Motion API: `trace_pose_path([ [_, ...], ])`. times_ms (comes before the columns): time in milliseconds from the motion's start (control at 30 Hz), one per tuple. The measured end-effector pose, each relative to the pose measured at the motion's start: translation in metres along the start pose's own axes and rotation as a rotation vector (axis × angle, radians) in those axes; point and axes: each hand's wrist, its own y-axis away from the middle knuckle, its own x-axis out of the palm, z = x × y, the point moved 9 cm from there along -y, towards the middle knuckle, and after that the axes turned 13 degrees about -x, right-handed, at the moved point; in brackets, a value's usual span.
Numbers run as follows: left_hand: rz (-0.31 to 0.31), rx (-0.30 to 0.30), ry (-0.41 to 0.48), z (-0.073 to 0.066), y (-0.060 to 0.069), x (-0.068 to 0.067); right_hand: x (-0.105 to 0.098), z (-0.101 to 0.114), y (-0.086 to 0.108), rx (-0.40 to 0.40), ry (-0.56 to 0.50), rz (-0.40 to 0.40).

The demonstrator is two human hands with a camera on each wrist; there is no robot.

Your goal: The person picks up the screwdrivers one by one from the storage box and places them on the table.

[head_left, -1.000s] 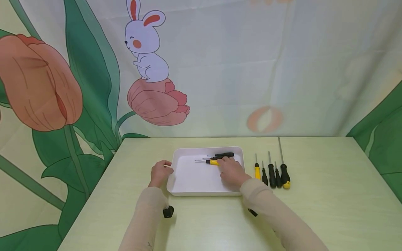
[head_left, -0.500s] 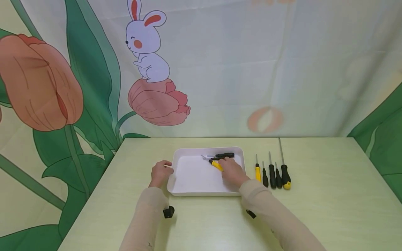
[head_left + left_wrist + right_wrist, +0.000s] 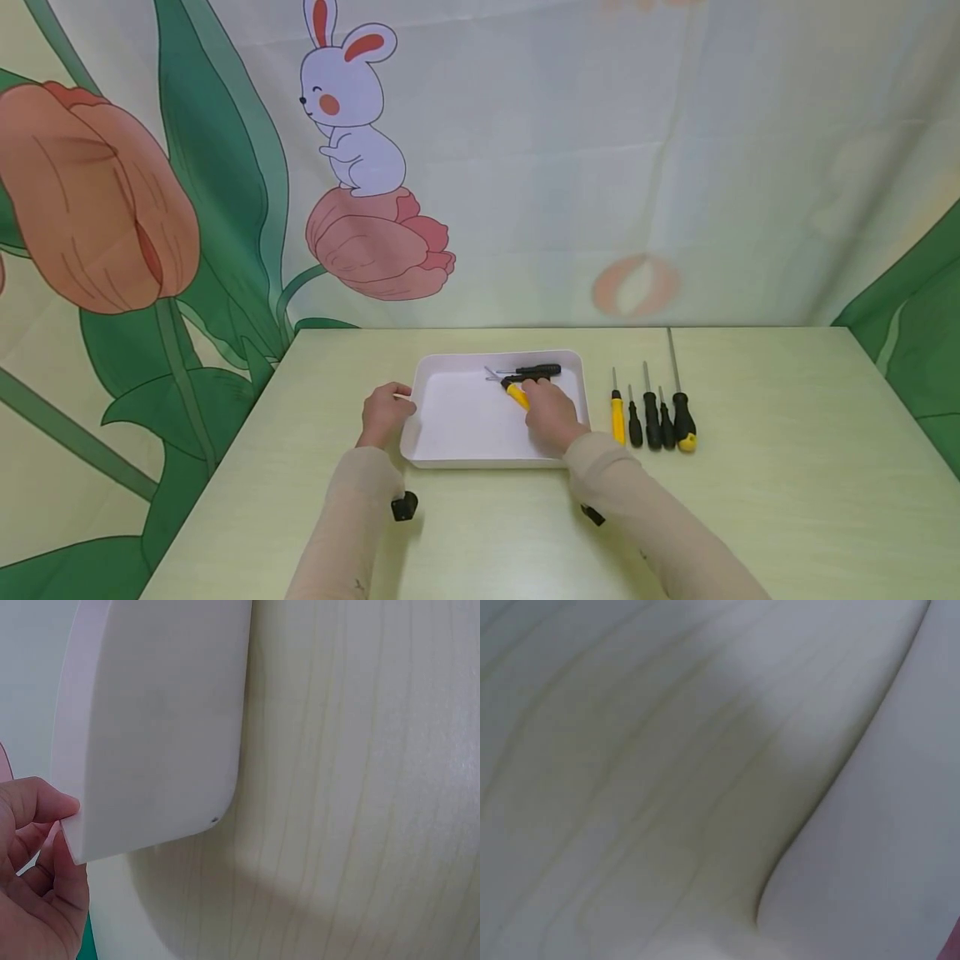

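Note:
In the head view a white tray [image 3: 480, 462] lies on the table. The left hand [image 3: 385, 414] pinches its left rim; the left wrist view shows thumb and finger of that hand [image 3: 41, 862] on the rim at a corner of the tray [image 3: 161, 727]. Over the tray's right part, the right hand [image 3: 553, 414] has its fingers at a yellow-handled screwdriver [image 3: 516, 394], which lies slanted with its tip up and left. Two black screwdrivers, one at the back [image 3: 542, 369] and one just in front [image 3: 519, 377], lie beside it; the fingertips partly cover the front one.
Right of the tray several screwdrivers stand in a row on the table: a yellow one [image 3: 617, 417], black ones [image 3: 651, 421] and a long black-and-yellow one [image 3: 682, 421]. Behind the table hangs a printed curtain [image 3: 525, 167].
The yellow-handled screwdriver has turned from nearly level to slanted, its handle end coming toward the front. The right hand has shifted slightly with it. The left hand stays at the tray rim.

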Motion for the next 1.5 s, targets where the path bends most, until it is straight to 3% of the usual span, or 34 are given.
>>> trace_pose_path([
  [233, 0.001, -0.002, 0.000, -0.001, 0.000, 0.000, -0.002, -0.006, 0.002, 0.043, -0.067, -0.022],
  [467, -0.005, -0.001, -0.004, -0.002, 0.000, 0.000, 0.001, -0.009, 0.005, 0.123, -0.213, 0.028],
  [667, -0.005, 0.004, 0.007, -0.004, 0.002, -0.001, 0.001, -0.008, 0.008, 0.137, -0.332, 0.041],
  [1100, -0.003, 0.015, -0.001, -0.004, 0.004, -0.002, 0.006, -0.012, 0.016, 0.286, -0.698, 0.095],
  [1500, -0.002, 0.023, -0.020, -0.003, 0.004, -0.001, -0.002, -0.011, 0.027, 0.327, -0.821, 0.141],
])
